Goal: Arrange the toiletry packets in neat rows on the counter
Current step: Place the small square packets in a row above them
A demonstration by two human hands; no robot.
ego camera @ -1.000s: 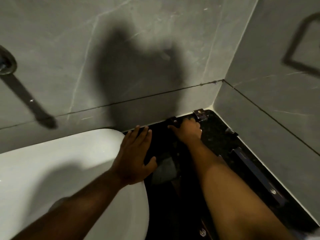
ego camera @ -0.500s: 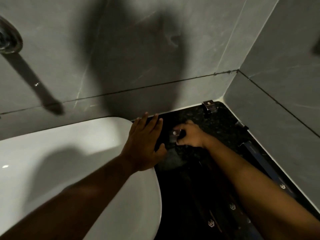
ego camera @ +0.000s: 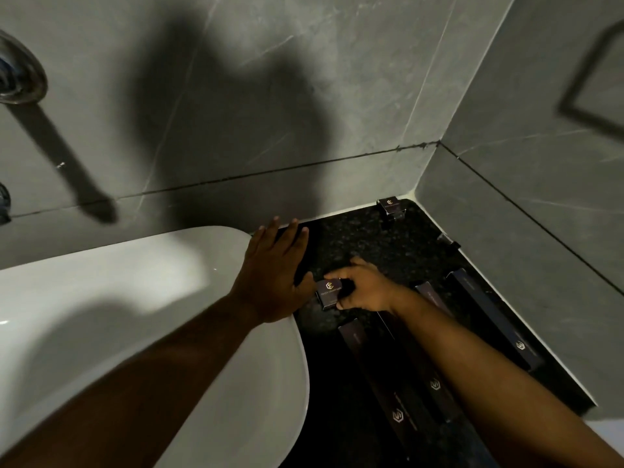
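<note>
My right hand point(ego camera: 364, 286) grips a small dark box with a gold logo point(ego camera: 330, 293), which sits low on the black speckled counter point(ego camera: 358, 238). My left hand point(ego camera: 275, 275) lies flat, fingers spread, on the basin's rim right beside that box and holds nothing. Three long dark packets lie side by side on the counter: one at the right wall point(ego camera: 489, 315), one partly under my right forearm point(ego camera: 430, 293), one nearer me point(ego camera: 374, 366). Another small dark box point(ego camera: 391, 208) stands in the far corner.
A white basin point(ego camera: 135, 298) fills the left. Grey tiled walls point(ego camera: 304, 96) close the counter at the back and right. A chrome tap fitting point(ego camera: 17, 76) sticks out of the wall at the upper left. A small dark item point(ego camera: 449, 240) lies by the right wall.
My right hand has drawn back from the far corner toward me, bringing the small box along. The other small box stays in the corner. My left hand stays on the basin rim.
</note>
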